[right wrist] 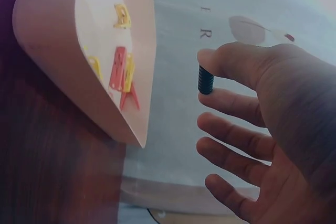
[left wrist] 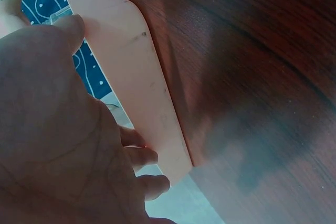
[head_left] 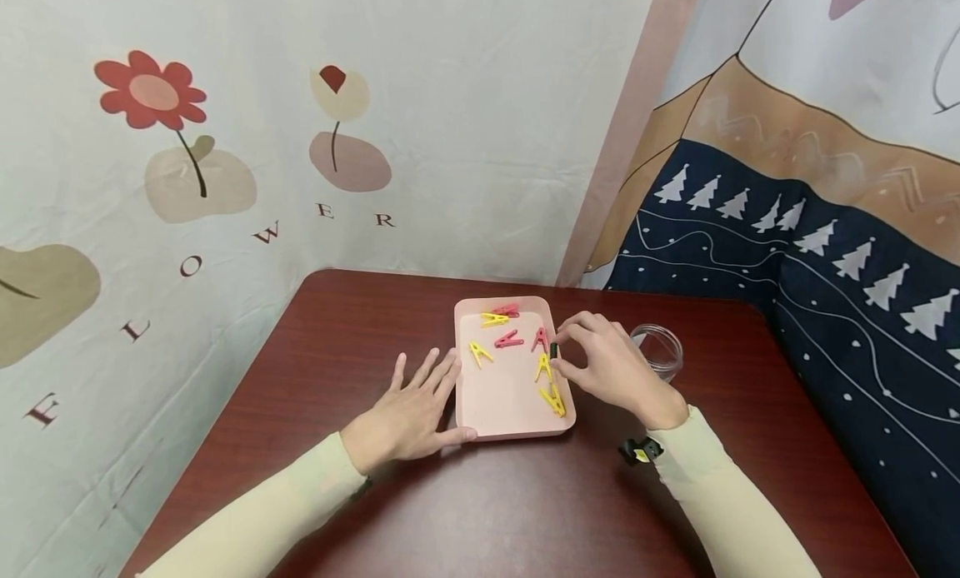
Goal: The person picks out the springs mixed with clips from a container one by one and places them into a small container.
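Observation:
Between the thumb and index finger of my right hand is a small dark green ribbed cylinder, much like a coil spring. It is pinched end to end, above the tray's right side; the other fingers are spread apart. My left hand lies with straight fingers along the left edge of the pink tray, its thumb at the near corner. Inside the tray lie several small clothespins, such as a red clothespin and a yellow clothespin. The left wrist view shows the left fingers touching the tray wall.
A clear round jar stands right of the tray, partly behind my right hand. The brown wooden table meets a flower-printed cloth at the back and a dark blue tree-patterned cloth on the right.

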Tool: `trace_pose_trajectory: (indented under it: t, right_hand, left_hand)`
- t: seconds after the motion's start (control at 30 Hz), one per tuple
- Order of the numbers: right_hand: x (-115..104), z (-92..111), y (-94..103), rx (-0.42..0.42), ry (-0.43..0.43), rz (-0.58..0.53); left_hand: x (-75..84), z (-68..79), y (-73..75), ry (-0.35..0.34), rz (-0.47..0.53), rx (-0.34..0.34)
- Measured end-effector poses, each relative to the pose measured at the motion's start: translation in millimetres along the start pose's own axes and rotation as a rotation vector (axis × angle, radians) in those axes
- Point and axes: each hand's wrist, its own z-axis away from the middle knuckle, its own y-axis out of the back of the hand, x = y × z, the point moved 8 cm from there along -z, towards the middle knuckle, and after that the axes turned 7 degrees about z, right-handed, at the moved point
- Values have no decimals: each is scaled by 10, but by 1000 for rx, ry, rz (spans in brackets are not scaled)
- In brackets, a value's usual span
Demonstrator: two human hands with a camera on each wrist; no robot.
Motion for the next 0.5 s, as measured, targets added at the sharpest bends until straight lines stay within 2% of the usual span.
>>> trace_pose_trajectory:
  t: [0.5]
  right_hand:
    - [391,234,276,82,-117,-3]
  left_hand:
    - [-1,1,5,2,5,-5]
